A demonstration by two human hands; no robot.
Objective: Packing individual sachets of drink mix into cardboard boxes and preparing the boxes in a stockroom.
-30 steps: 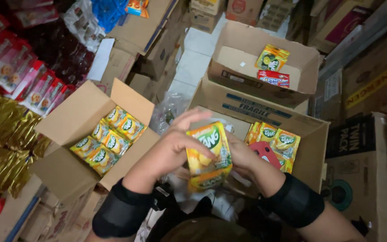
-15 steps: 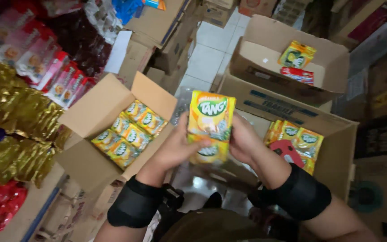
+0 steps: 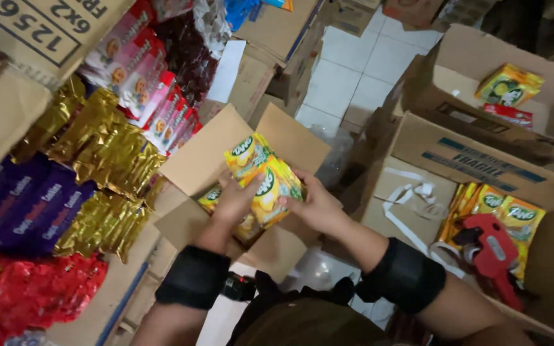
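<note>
In my two hands at mid-frame sits a stack of yellow-and-orange sachets (image 3: pixel 264 182), over an open brown carton (image 3: pixel 193 166). Lower right, another carton (image 3: pixel 418 147) holds matching sachets (image 3: pixel 498 205). Upper right, a green-yellow packet (image 3: pixel 510 85) lies in a third box. Gold (image 3: pixel 100 154), purple (image 3: pixel 17 205) and red (image 3: pixel 30 291) bags fill the left.

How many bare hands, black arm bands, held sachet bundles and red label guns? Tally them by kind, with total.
Bare hands: 2, left hand and right hand
Black elastic arm bands: 2
Held bundle of yellow foil sachets: 1
Red plastic label gun: 1
Total: 6
</note>
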